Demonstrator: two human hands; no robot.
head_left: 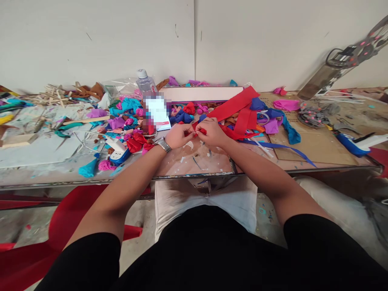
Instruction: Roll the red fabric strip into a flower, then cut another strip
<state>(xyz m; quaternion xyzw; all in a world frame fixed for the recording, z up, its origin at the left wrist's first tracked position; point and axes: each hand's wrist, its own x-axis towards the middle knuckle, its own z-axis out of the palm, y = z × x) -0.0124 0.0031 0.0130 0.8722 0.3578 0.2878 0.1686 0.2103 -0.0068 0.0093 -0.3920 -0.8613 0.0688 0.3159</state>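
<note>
Both hands meet over the front middle of the workbench (209, 163). My left hand (179, 136), with a watch on its wrist, pinches the left end of a small piece of red material. My right hand (211, 132) grips the same red piece (202, 131), its fingers curled around most of it. Close behind the right hand lie wide red strips (236, 106). A phone (158, 114) with a lit screen stands just behind the left hand. Small rolled pieces in red, blue and pink (182, 113) are heaped behind both hands.
A clear bottle (146, 84) stands at the back. To the left are green-handled pliers (65, 130), a blue-and-white power socket (119, 155) and wood sticks (57, 95). Cardboard (315, 145), a blue ribbon (287, 148) and another blue socket (353, 144) lie to the right. A dark bottle (315, 81) leans there.
</note>
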